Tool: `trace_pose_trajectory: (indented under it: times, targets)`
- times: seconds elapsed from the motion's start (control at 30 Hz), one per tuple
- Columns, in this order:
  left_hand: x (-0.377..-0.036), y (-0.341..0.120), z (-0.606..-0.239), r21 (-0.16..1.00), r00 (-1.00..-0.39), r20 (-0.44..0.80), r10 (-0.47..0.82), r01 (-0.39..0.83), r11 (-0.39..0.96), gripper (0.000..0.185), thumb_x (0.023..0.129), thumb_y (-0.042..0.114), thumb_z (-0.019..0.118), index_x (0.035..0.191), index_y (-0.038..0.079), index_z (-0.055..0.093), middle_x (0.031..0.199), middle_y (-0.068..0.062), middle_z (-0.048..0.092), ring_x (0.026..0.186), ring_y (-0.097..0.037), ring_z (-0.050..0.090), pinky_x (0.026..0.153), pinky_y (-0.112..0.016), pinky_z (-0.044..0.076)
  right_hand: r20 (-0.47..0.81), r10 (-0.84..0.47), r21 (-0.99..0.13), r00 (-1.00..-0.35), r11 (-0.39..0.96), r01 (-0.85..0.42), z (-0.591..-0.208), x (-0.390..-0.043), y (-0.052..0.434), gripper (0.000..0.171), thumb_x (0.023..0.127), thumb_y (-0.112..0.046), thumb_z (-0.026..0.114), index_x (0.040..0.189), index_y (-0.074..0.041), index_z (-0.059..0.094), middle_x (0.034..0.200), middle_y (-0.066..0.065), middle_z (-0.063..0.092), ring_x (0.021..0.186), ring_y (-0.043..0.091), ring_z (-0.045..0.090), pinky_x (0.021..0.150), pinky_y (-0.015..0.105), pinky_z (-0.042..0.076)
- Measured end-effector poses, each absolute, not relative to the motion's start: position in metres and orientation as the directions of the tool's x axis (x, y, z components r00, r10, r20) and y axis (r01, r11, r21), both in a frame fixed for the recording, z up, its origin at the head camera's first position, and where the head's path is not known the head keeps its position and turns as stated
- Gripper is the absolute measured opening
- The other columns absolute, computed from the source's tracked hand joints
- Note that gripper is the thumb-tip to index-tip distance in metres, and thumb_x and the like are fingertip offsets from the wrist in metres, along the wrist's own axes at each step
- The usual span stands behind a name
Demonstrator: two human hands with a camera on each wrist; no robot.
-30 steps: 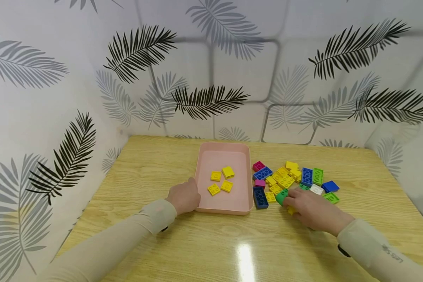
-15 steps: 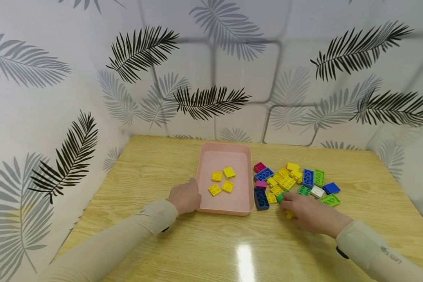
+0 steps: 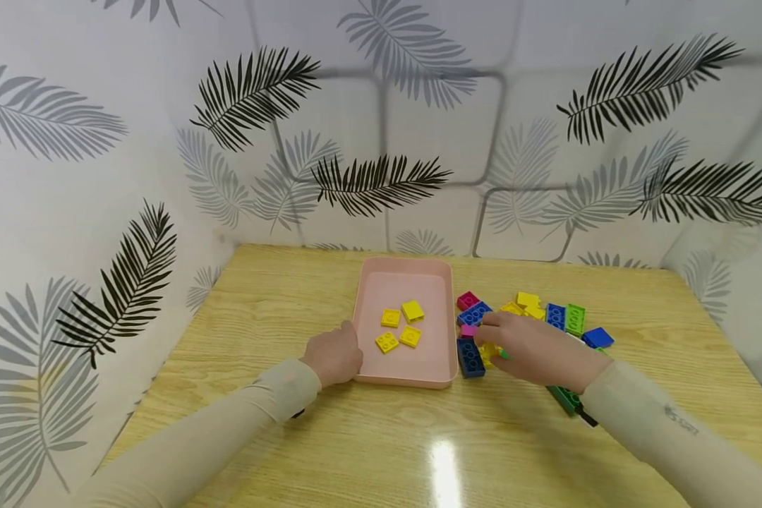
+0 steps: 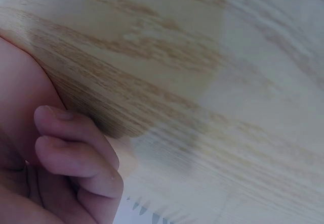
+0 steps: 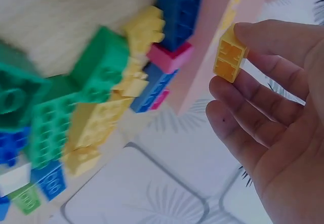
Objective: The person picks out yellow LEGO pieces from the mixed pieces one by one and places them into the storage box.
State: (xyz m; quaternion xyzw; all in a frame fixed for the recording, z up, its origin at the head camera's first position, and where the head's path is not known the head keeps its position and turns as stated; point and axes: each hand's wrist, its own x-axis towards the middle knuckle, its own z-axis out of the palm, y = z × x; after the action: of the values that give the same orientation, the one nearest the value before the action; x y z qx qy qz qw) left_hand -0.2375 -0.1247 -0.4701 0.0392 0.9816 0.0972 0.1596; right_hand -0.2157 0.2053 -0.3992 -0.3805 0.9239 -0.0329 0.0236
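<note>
My right hand (image 3: 490, 333) hovers over the left side of a pile of coloured bricks (image 3: 549, 314), close to the pink tray (image 3: 403, 382). In the right wrist view its fingertips (image 5: 263, 37) pinch a small yellow brick (image 5: 230, 57), held above the table. The tray holds several yellow bricks (image 3: 400, 326). Against the tray's front left corner rests my left hand (image 3: 333, 356). Its fingers (image 4: 76, 155) are curled on the wood with nothing seen inside them.
A dark blue brick (image 3: 470, 357) and a magenta one (image 3: 466, 300) lie just right of the tray. A long green brick (image 3: 565, 398) lies beside my right forearm. Leaf-patterned walls close in the table (image 3: 279, 303) at the back and both sides.
My right hand has left the front of the pile and moved left toward the tray with a yellow brick. The green brick by the forearm now shows. The left hand has stayed put.
</note>
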Motion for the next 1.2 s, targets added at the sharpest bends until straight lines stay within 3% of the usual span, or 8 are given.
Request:
trace_pose_trajectory:
  times: [0.23, 0.47, 0.77, 1.2]
  targets:
    - [-0.236, -0.122, -0.468, 0.188, -0.944, -0.317, 0.091, 0.032, 0.982, 0.051, 0.1, 0.025, 0.053, 0.139, -0.006, 0.042, 0.074, -0.006, 0.058, 0.056, -0.018, 0.053, 0.05, -0.031, 0.041, 0.003, -0.703, -0.156, -0.711, 0.702, -0.695, -0.394, -0.249, 0.177, 0.027, 0.086, -0.015, 0.08, 0.111, -0.019, 0.071, 0.115, 0.0, 0.064, 0.096, 0.018, 0.064, 0.082, 0.033, 0.057]
    - [-0.237, -0.122, -0.47, 0.196, -0.937, -0.342, 0.074, 0.006, 0.981, 0.051, 0.101, 0.026, 0.052, 0.14, -0.005, 0.041, 0.078, -0.007, 0.059, 0.059, -0.019, 0.054, 0.052, -0.031, 0.042, -0.055, -0.698, -0.192, -0.714, 0.709, -0.678, -0.397, -0.281, 0.153, 0.024, 0.091, -0.013, 0.074, 0.115, -0.016, 0.07, 0.116, 0.001, 0.062, 0.094, 0.019, 0.062, 0.085, 0.035, 0.056]
    - [-0.241, -0.125, -0.473, 0.189, -0.94, -0.331, 0.079, 0.016, 0.982, 0.057, 0.1, 0.026, 0.052, 0.146, -0.005, 0.037, 0.076, -0.006, 0.059, 0.058, -0.019, 0.054, 0.051, -0.03, 0.042, -0.092, -0.698, -0.206, -0.71, 0.711, -0.672, -0.405, -0.315, 0.135, 0.027, 0.09, -0.006, 0.072, 0.118, -0.009, 0.07, 0.112, 0.006, 0.063, 0.091, 0.019, 0.057, 0.085, 0.034, 0.055]
    - [-0.24, -0.126, -0.474, 0.167, -0.946, -0.31, 0.094, 0.043, 0.985, 0.058, 0.1, 0.026, 0.053, 0.146, -0.006, 0.037, 0.074, -0.006, 0.06, 0.057, -0.018, 0.054, 0.051, -0.031, 0.043, -0.178, -0.664, -0.176, -0.727, 0.748, -0.64, -0.408, -0.337, 0.114, 0.032, 0.091, -0.003, 0.069, 0.122, -0.008, 0.069, 0.118, 0.009, 0.061, 0.101, 0.023, 0.058, 0.094, 0.038, 0.053]
